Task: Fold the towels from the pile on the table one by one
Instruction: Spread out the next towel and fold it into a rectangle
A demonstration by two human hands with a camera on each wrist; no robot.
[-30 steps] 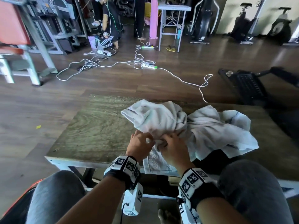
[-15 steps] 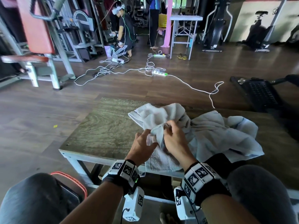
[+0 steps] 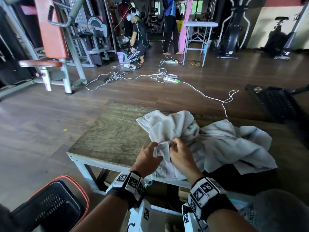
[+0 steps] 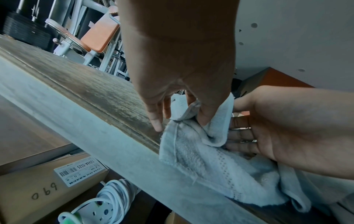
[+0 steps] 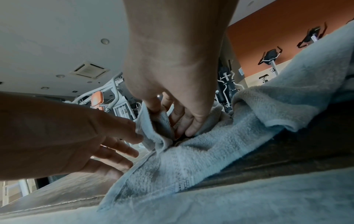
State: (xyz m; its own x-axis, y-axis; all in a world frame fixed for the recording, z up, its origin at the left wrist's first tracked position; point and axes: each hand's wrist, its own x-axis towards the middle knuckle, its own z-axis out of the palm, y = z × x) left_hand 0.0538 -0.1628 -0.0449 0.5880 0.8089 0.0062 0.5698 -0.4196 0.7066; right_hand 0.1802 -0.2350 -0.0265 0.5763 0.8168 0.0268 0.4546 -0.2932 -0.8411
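Observation:
A crumpled pile of white towels (image 3: 234, 143) lies on the right half of the wooden table (image 3: 113, 134). The top towel (image 3: 167, 126) hangs a little over the table's front edge. My left hand (image 3: 155, 148) pinches a small fold of its hem. My right hand (image 3: 173, 146) is right beside it and pinches the same hem. In the left wrist view my thumb and fingers (image 4: 205, 118) hold the folded edge of the towel (image 4: 201, 159). In the right wrist view my right hand (image 5: 172, 121) grips the hem with fingers dug into the towel (image 5: 201, 151).
A black basket with an orange rim (image 3: 50, 206) stands on the floor at my left knee. Under the table lie a cardboard box (image 4: 38, 189) and a coiled power strip (image 4: 107, 204). White cables (image 3: 167, 77), gym machines (image 3: 50, 39) and people (image 3: 138, 36) are beyond the table.
Both hands have kept hold of the towel near the front edge and gathered a small fold of hem up between them. The head view has tilted upward.

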